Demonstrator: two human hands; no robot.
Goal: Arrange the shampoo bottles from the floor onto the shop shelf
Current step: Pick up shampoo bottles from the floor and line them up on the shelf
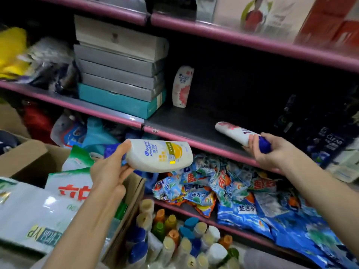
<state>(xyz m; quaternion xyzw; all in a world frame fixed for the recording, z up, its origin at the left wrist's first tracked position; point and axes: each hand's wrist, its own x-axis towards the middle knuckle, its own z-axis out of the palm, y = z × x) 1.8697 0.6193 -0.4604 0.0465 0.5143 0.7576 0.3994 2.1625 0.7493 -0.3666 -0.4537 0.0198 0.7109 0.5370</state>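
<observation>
The right hand (272,150) grips a tilted bottle (233,133) by its cap over the shelf (174,121) edge, so it may slip and fall, while the left hand (108,171) holds another bottle (159,156).

Glossy white plastic shampoo bottle with yellow label (159,156); matt dark shelf board (186,121); smooth pink shelf edging (211,146); crinkled shiny blue plastic detergent sachets (242,208); matt brown cardboard box (25,154).

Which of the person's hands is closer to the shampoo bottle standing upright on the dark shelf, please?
Right. The right hand is below and right of the upright bottle, at the shelf's front edge; the left hand is lower still, off the shelf to the left.
</observation>
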